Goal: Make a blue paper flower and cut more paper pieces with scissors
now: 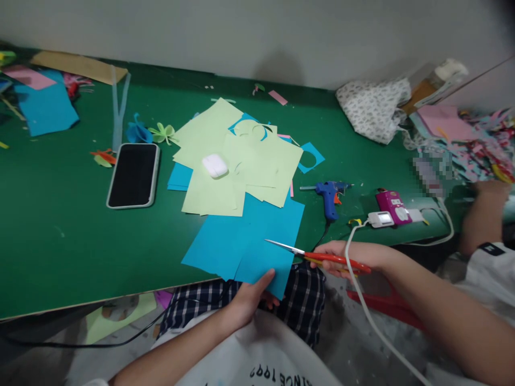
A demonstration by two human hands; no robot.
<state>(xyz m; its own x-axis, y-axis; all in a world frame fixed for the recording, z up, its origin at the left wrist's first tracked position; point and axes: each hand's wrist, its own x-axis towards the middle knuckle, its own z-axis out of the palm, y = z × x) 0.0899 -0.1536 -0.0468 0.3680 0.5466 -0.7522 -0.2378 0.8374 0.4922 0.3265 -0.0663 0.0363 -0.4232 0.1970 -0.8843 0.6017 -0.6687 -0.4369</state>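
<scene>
My left hand [255,296] pinches the lower edge of a blue paper sheet [269,257], thumb on top and fingers underneath. In my right hand [336,251] is a pair of scissors [319,257] with red and orange handles. Their blades look closed or nearly so and point left over the blue sheet; whether they touch it I cannot tell. Another blue sheet [217,244] lies beside it at the table edge. Pale green sheets [261,166] are piled just beyond, with a white earbud case [215,165] on top.
A blue glue gun [330,198] lies right of the papers, near a purple device [393,206] and a white cable [362,297] crossing by my right wrist. Left are a phone [134,176] and paper flowers [139,130]. Another person's arm [485,214] is far right, beside paper scraps [475,147].
</scene>
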